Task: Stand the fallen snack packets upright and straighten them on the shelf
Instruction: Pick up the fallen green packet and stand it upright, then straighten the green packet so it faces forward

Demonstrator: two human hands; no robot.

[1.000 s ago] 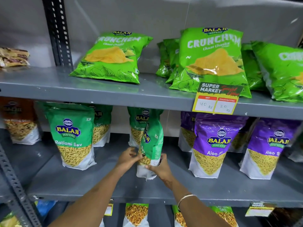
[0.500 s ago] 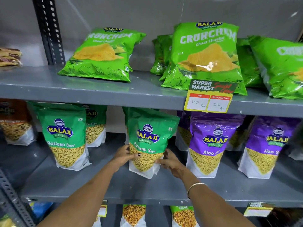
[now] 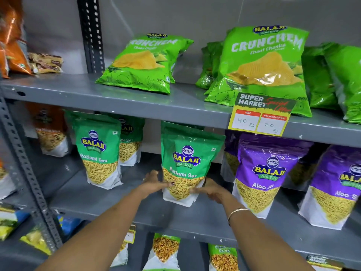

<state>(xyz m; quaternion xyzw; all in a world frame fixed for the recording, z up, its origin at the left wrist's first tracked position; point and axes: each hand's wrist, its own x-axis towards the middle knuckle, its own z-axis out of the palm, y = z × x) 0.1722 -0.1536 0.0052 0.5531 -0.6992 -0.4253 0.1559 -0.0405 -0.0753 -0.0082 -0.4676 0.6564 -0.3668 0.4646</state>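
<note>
A green Ratlami Sev packet (image 3: 187, 161) stands upright, face forward, in the middle of the grey middle shelf (image 3: 205, 218). My left hand (image 3: 155, 182) grips its lower left edge, thumb across the front. My right hand (image 3: 212, 189) holds its lower right corner. Another green Ratlami Sev packet (image 3: 98, 151) stands upright to the left, with one more (image 3: 130, 143) behind it. On the right stand two purple Aloo Sev packets (image 3: 263, 173) (image 3: 336, 188). On the top shelf a Crunchem chips bag (image 3: 146, 61) lies leaning back; a second Crunchem bag (image 3: 261, 63) stands nearly upright.
A yellow price tag (image 3: 259, 118) hangs from the top shelf's edge. More green bags (image 3: 332, 75) crowd the top right. A perforated steel upright (image 3: 25, 173) runs down the left. Orange packets (image 3: 11, 36) sit at far left. More packets (image 3: 166, 249) fill the shelf below.
The packet, edge-on a second ago, now faces forward and stands upright. Both hands stayed on its lower sides. The camera has shifted so the shelf sits further right in view.
</note>
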